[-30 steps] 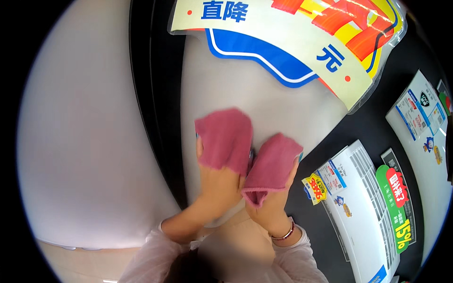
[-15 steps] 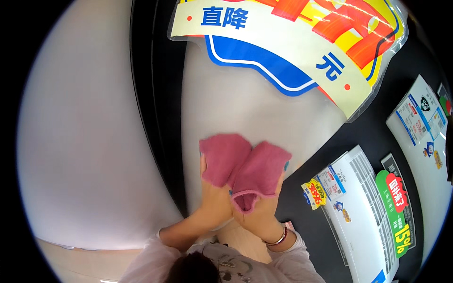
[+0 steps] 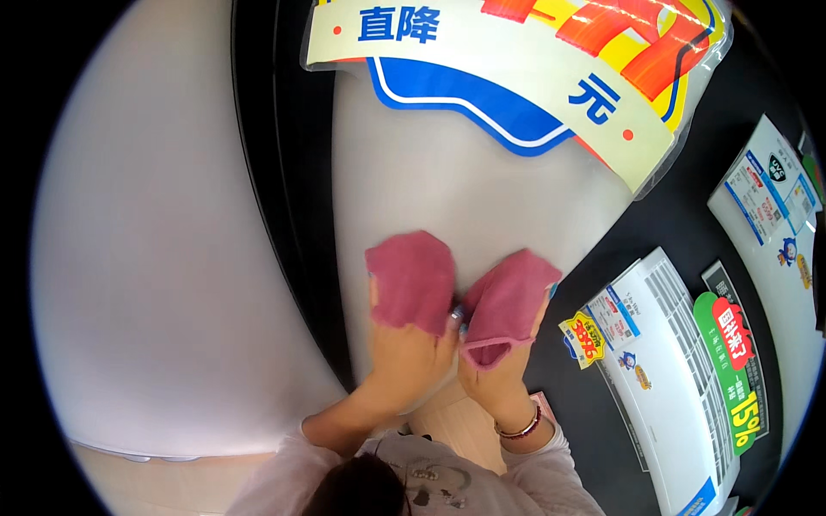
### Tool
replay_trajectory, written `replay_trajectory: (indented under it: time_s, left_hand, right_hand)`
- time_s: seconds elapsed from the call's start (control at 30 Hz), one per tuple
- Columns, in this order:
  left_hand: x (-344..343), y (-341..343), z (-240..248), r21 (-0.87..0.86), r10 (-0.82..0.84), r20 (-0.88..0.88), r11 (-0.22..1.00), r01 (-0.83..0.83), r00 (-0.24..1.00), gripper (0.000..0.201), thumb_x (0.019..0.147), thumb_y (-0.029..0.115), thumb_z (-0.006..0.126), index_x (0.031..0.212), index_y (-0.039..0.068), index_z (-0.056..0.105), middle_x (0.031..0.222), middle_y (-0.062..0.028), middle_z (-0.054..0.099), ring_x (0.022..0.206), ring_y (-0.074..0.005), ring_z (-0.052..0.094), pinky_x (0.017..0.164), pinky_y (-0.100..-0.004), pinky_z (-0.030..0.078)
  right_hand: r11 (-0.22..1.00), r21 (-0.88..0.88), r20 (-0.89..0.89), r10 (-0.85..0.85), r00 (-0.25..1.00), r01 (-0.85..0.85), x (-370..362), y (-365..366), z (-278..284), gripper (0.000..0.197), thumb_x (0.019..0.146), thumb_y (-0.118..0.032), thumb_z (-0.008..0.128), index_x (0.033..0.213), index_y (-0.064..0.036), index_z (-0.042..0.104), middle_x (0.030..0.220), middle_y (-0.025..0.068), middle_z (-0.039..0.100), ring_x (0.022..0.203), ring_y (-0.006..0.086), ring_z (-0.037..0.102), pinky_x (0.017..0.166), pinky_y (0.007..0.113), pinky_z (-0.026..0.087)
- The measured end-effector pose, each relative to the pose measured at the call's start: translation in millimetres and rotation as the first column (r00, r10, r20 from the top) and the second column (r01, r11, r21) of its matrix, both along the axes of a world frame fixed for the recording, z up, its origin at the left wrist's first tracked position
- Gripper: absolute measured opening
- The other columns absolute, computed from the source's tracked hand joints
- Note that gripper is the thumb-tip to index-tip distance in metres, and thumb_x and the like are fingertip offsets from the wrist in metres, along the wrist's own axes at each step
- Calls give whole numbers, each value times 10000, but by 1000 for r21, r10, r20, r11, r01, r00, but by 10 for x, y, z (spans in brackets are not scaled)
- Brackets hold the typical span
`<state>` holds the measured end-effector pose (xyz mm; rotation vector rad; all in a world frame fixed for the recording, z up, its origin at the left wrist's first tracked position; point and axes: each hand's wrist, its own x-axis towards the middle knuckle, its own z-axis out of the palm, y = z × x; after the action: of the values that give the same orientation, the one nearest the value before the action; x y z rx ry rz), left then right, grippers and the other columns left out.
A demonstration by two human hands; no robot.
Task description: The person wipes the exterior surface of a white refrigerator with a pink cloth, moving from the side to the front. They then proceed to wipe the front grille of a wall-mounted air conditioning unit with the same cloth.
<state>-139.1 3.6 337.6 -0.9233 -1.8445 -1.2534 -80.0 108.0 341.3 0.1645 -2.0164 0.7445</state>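
Side by side & touching half a sec ago, L pink cloth (image 3: 411, 284) & R pink cloth (image 3: 508, 301) are now parted, w/ a narrow gap btwn. Nearest, at 6 o'clock: person's pale printed shirt (image 3: 443, 482); red bracelet (image 3: 522, 423) on R wrist at approx 5. L hand (image 3: 409, 354) reaches up from abt 7, R hand (image 3: 497, 378) from abt 5; inner edges of the hands nearly meet, w/ nails showing there. Each has a pink cloth over its fingers, back partly bare; fingers mostly hidden, so can't tell how far open or how firm the hold. R cloth is at 3 o'clock of L cloth, its open end facing 6. Both cloths are over the pale panel (image 3: 447, 193); pressure can't be told. Farther out: black strip (image 3: 301, 215) at 10, w/ a larger pale panel (image 3: 155, 249) past it at 9; big colourful sign (image 3: 516, 90) at 12–1; white slatted unit (image 3: 667, 413) at approx 4, w/ green tag (image 3: 724, 370); second white unit (image 3: 779, 225) at 2–3.
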Motion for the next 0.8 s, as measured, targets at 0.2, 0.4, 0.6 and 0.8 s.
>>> replay_trajectory:
  time_s: [0.2, 0.4, 0.6, 0.8]
  left_hand:
    - [-193, -36, 370, -44, 10, -200, 999, -19, 980, 306, 763, 153, 525, 1019, -14, 550, 1081, -165, 503, 1034, -370, 428, 955, -574, 161]
    - [-145, -57, -29, 35, 3, -23, 999, -3, 1000, 345, 789, 191, 495, 1057, -25, 525, 1121, -196, 484, 1070, -396, 414, 973, -576, 123]
    - [-175, -69, 194, 0, -28, -108, 1000, 28, 994, 334, 808, 164, 458, 1083, -19, 512, 1093, -191, 497, 1074, -396, 410, 983, -570, 104]
    - [-202, -98, 220, 30, 8, -71, 1000, -6, 997, 337, 802, 146, 468, 1094, -19, 504, 1042, -183, 518, 1068, -382, 408, 986, -549, 112]
  right_hand:
    - [996, -72, -37, 50, 998, -53, -49, -86, 67, 384, 660, -214, 634, 1013, -77, 573, 1067, 122, 540, 1083, 368, 422, 1009, 567, 71]
    - [989, 134, 98, 49, 994, -62, -33, -109, -21, 403, 670, -299, 636, 1023, -110, 587, 1141, 111, 513, 1112, 341, 421, 1000, 589, 62]
    - [953, 302, 21, -28, 999, 20, -96, -99, 224, 374, 684, -320, 629, 1000, -123, 600, 1140, 87, 515, 1123, 313, 421, 978, 621, 67]
    - [957, 286, 11, -54, 999, 48, -79, -136, 266, 347, 684, -304, 637, 974, -117, 605, 1078, 78, 548, 1091, 319, 442, 978, 616, 75]
